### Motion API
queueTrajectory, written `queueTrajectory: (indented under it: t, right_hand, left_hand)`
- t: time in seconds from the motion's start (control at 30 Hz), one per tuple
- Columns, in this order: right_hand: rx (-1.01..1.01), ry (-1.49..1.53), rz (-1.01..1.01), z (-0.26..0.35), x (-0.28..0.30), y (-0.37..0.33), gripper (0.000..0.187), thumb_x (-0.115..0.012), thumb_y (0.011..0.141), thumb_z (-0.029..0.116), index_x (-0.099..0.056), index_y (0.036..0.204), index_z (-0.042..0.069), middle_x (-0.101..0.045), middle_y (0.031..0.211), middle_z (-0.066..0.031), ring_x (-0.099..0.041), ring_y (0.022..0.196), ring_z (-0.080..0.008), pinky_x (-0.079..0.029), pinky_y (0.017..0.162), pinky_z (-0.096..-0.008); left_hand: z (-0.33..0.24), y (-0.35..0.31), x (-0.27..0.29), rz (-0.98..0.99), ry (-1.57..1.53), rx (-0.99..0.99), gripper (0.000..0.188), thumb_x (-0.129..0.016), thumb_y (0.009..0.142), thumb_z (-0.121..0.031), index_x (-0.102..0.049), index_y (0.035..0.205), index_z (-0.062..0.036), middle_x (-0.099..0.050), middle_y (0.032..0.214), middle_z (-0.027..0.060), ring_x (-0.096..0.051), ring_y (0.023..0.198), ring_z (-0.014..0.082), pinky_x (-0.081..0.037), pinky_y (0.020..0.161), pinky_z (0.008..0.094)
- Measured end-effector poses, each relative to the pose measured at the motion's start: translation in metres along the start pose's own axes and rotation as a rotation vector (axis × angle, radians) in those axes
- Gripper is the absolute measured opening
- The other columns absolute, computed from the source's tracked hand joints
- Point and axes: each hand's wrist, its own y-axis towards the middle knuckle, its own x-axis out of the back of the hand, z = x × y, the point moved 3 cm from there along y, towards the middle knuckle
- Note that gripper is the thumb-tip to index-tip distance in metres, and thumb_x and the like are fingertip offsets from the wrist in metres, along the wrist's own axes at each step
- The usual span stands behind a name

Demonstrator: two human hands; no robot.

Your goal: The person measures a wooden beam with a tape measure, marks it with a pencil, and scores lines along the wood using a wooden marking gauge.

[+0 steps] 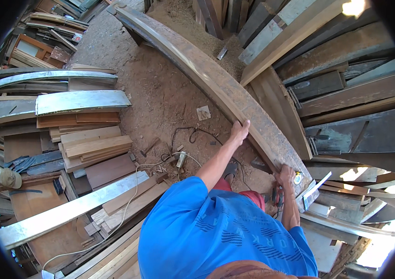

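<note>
A long, narrow wooden strip (197,83) lies along the left edge of a thick, weathered beam (253,109). My left hand (240,132) is closed round the strip partway along, thumb on top. Closer to me, my right hand (286,176) is closed at the strip's near end; its fingertips are partly hidden. Just right of that hand, a small yellow tape measure (298,177) rests on the beam. A square with a pale blade (317,184) lies across the beam's near end. Below my right wrist is a red and black tool (278,197), partly covered.
Stacked boards (95,144) fill the left side, with a pale metallic length (74,210) across them. Leaning planks (341,56) crowd the right. On the dirt floor lie a hammer (151,146), a white power strip (181,159) and a looping dark cable (193,129).
</note>
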Motion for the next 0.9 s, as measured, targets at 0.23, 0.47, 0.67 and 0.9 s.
queueTrajectory:
  t: [0.23, 0.47, 0.67, 0.9]
  right_hand:
    - [0.051, 0.007, -0.032, 0.042, 0.015, 0.038, 0.049, -0.078, 0.073, 0.03, -0.062, 0.111, 0.003, -0.069, 0.104, -0.0235, -0.066, 0.101, -0.0412, -0.051, 0.089, -0.0492]
    - [0.144, 0.077, -0.067, 0.036, 0.009, 0.025, 0.057, -0.077, 0.078, 0.029, -0.054, 0.122, 0.0, -0.068, 0.106, -0.0271, -0.064, 0.103, -0.0442, -0.05, 0.09, -0.0509]
    - [0.139, 0.075, -0.076, -0.036, -0.002, -0.004, 0.059, -0.077, 0.078, 0.028, -0.055, 0.124, -0.002, -0.067, 0.109, -0.0286, -0.063, 0.106, -0.0458, -0.049, 0.092, -0.0507]
    - [0.199, 0.105, -0.005, -0.075, -0.02, -0.005, 0.067, -0.074, 0.078, 0.033, -0.052, 0.129, -0.004, -0.063, 0.118, -0.0296, -0.06, 0.112, -0.0458, -0.046, 0.097, -0.0513]
  left_hand:
    - [-0.064, 0.006, 0.028, -0.183, 0.226, -0.115, 0.087, -0.064, 0.092, -0.04, -0.022, 0.15, 0.0092, -0.043, 0.143, 0.0341, -0.043, 0.135, 0.0414, -0.036, 0.113, 0.042]
    - [0.045, -0.043, 0.07, 0.106, 0.207, -0.145, 0.068, -0.062, 0.092, -0.036, -0.044, 0.14, 0.0068, -0.055, 0.135, 0.0288, -0.053, 0.127, 0.0388, -0.043, 0.106, 0.0414]
    - [0.257, -0.155, 0.192, 0.114, 0.855, -0.2, 0.044, -0.051, 0.093, -0.04, -0.066, 0.115, -0.0055, -0.062, 0.122, 0.0262, -0.059, 0.11, 0.0456, -0.048, 0.09, 0.0508]
    - [0.394, -0.32, 0.233, -0.271, 0.688, 0.195, 0.042, -0.056, 0.09, -0.04, -0.071, 0.098, -0.0015, -0.069, 0.104, 0.023, -0.064, 0.098, 0.0425, -0.051, 0.082, 0.0499]
